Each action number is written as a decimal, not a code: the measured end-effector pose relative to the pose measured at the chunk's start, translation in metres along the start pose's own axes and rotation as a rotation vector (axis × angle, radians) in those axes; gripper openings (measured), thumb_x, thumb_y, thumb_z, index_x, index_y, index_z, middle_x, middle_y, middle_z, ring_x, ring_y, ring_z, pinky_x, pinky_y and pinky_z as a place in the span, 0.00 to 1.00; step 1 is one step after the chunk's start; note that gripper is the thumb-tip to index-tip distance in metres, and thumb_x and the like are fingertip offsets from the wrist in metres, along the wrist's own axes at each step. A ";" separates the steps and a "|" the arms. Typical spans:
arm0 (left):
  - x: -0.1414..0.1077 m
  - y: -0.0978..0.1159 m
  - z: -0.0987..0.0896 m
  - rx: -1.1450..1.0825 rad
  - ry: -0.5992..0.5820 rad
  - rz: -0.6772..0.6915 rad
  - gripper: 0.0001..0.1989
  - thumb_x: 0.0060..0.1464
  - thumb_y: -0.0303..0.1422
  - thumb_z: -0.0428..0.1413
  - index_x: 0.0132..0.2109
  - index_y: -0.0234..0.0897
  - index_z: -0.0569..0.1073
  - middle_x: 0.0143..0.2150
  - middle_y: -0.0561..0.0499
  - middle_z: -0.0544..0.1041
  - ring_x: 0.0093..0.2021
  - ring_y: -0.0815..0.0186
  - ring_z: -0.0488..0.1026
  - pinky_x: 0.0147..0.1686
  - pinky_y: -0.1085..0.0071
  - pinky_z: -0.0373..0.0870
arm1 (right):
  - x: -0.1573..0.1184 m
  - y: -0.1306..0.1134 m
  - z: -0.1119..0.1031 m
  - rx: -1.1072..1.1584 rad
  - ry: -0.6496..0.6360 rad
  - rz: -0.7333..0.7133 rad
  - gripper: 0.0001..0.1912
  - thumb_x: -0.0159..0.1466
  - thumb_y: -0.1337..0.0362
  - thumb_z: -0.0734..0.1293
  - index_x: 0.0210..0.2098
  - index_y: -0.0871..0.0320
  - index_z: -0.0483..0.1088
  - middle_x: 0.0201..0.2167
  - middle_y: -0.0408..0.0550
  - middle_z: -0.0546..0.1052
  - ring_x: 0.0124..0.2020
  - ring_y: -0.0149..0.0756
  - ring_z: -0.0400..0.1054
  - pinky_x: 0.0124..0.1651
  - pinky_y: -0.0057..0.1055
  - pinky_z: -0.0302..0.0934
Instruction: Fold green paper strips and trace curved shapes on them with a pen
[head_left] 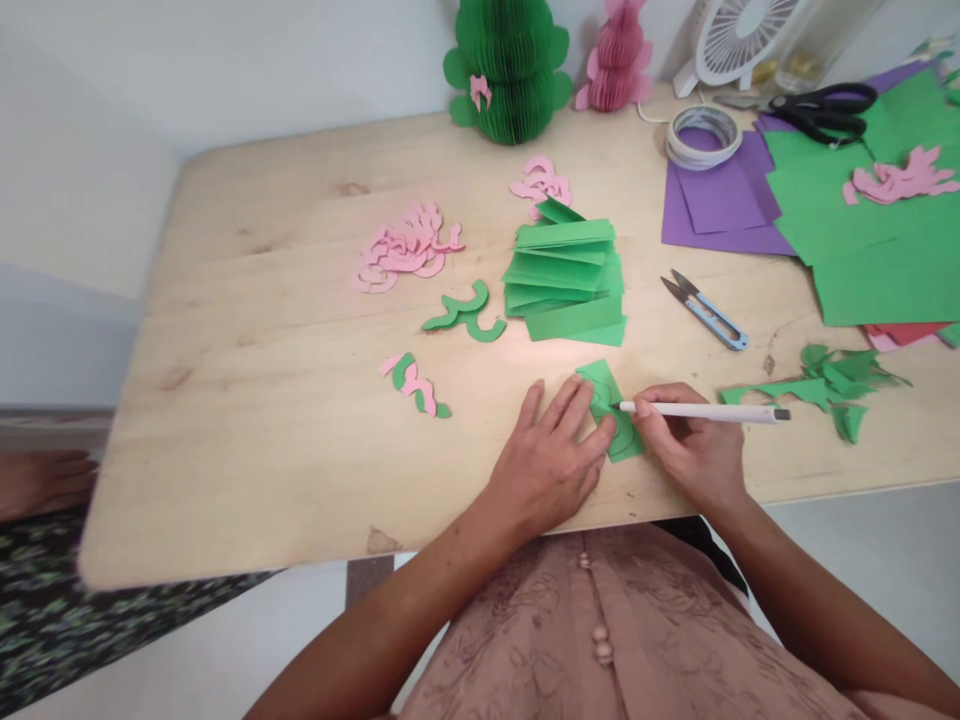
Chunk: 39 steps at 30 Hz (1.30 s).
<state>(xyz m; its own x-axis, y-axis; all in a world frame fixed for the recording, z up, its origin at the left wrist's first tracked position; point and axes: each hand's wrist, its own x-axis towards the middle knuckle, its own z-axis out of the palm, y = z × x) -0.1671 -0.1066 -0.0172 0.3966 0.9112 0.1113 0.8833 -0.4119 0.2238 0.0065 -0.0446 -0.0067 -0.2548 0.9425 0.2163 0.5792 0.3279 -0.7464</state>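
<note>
Evidently, in the head view, the step in hand is drawing a curved outline on a small green paper piece [606, 383], which lies on the table [262, 430] close to its near edge, between the two hands. The left hand [551, 460] rests palm down, its fingers slightly apart and pressing on the left part of the paper rather than pinching it. The right hand [694, 445] pinches a white pen [716, 411] near its tip, which meets the paper beside the drawn curves; whether ink is flowing at this instant I cannot tell.

Beyond the paper is a loose stack of green strips [566, 270], with blue-handled snips [709, 315] to its right and green scraps [836, 385] past the right hand. Curled green cut-outs [472, 315] and a pink pile [409, 245] lie to the left.

Continuing the line, I judge, calls for steady pressure from the left fingers, shifted clear wherever they cover the outline, and a light, controlled turn of the pen.
</note>
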 end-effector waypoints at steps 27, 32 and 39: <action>0.001 0.000 -0.001 0.015 0.025 0.001 0.19 0.62 0.36 0.49 0.58 0.38 0.68 0.63 0.35 0.65 0.66 0.49 0.58 0.62 0.45 0.55 | -0.002 0.001 -0.001 0.004 0.015 -0.029 0.05 0.63 0.63 0.65 0.31 0.56 0.71 0.25 0.42 0.76 0.25 0.30 0.69 0.28 0.25 0.63; 0.001 0.000 -0.002 0.006 0.015 0.000 0.18 0.63 0.36 0.49 0.58 0.38 0.68 0.63 0.35 0.65 0.66 0.49 0.58 0.62 0.45 0.55 | -0.003 0.001 -0.002 -0.007 0.009 -0.012 0.06 0.63 0.63 0.65 0.30 0.56 0.72 0.25 0.42 0.76 0.24 0.30 0.69 0.28 0.26 0.63; 0.000 0.000 -0.001 0.005 0.008 -0.001 0.18 0.63 0.36 0.48 0.58 0.38 0.68 0.64 0.35 0.64 0.67 0.49 0.57 0.62 0.44 0.55 | -0.004 0.001 -0.003 -0.002 0.017 -0.019 0.06 0.63 0.63 0.65 0.31 0.56 0.72 0.25 0.41 0.76 0.23 0.29 0.67 0.25 0.24 0.61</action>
<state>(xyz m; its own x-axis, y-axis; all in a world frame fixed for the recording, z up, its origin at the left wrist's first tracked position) -0.1669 -0.1063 -0.0159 0.3935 0.9116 0.1188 0.8851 -0.4107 0.2191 0.0108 -0.0480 -0.0068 -0.2523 0.9371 0.2412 0.5759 0.3458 -0.7408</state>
